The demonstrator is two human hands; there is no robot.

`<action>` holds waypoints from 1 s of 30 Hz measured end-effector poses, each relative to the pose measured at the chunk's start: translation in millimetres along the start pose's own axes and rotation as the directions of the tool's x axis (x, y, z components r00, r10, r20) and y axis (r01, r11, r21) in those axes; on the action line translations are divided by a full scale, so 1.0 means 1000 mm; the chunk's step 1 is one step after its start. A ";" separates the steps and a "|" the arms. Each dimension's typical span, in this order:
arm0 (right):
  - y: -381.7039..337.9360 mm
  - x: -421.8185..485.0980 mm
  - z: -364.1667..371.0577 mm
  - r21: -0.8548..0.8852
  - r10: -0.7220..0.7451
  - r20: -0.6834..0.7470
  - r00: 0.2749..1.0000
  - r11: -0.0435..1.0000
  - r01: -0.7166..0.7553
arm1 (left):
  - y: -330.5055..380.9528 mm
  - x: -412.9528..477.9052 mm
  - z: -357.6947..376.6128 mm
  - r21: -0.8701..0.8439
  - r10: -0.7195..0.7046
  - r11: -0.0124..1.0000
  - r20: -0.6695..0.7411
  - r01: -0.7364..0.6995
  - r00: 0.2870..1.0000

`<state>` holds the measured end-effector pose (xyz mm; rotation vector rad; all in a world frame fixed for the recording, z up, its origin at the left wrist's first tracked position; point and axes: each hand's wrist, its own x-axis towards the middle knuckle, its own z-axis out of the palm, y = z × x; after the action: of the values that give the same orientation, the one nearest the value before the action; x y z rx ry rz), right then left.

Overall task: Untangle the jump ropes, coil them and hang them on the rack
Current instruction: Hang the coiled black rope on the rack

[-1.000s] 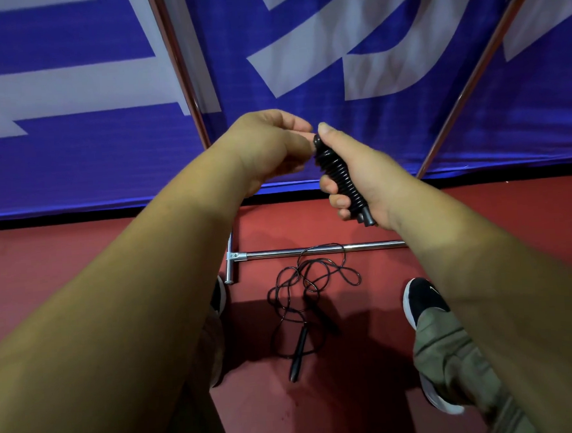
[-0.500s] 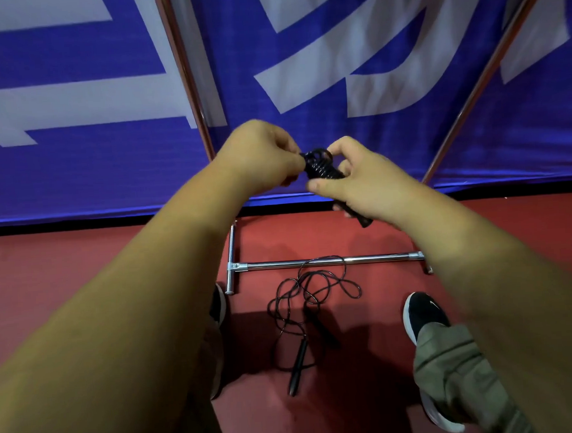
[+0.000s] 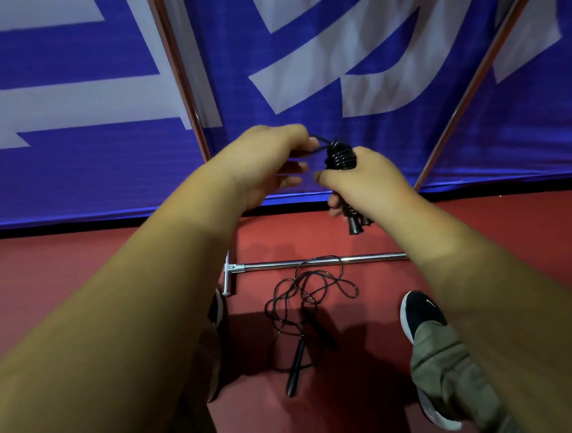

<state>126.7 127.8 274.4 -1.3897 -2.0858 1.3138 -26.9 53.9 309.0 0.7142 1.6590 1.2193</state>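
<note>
Right hand (image 3: 364,181) clamps the coiled black jump rope (image 3: 339,158) (handles (image 3: 353,224) poking out below), left hand (image 3: 273,163) pinches its loose cord (image 3: 318,144); second jump rope (image 3: 303,299) lies tangled on the floor (image 3: 80,262).

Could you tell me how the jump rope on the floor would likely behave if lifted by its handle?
The loose jump rope lies in thin overlapping loops, so it probably hangs floppy and may snag. Its handle looks rigid and cylindrical, so it might roll.
</note>
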 end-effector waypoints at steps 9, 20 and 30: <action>0.017 0.002 0.025 -0.480 0.025 -0.122 0.992 0.874 -0.081 | -0.002 -0.018 0.031 0.528 0.186 0.836 -0.013 -0.152 0.982; 0.000 -0.019 0.000 -0.112 -0.024 0.132 0.991 0.993 0.039 | 0.009 -0.032 -0.008 0.124 0.235 0.963 0.029 -0.237 0.971; -0.081 -0.071 -0.065 -0.055 -0.286 0.141 0.948 0.953 0.296 | 0.079 -0.088 -0.025 -0.068 0.331 0.943 0.090 -0.326 0.939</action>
<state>158.7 92.1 391.2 -0.9929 -2.3424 1.2426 -19.6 -3.6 414.9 1.0336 1.4565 1.4289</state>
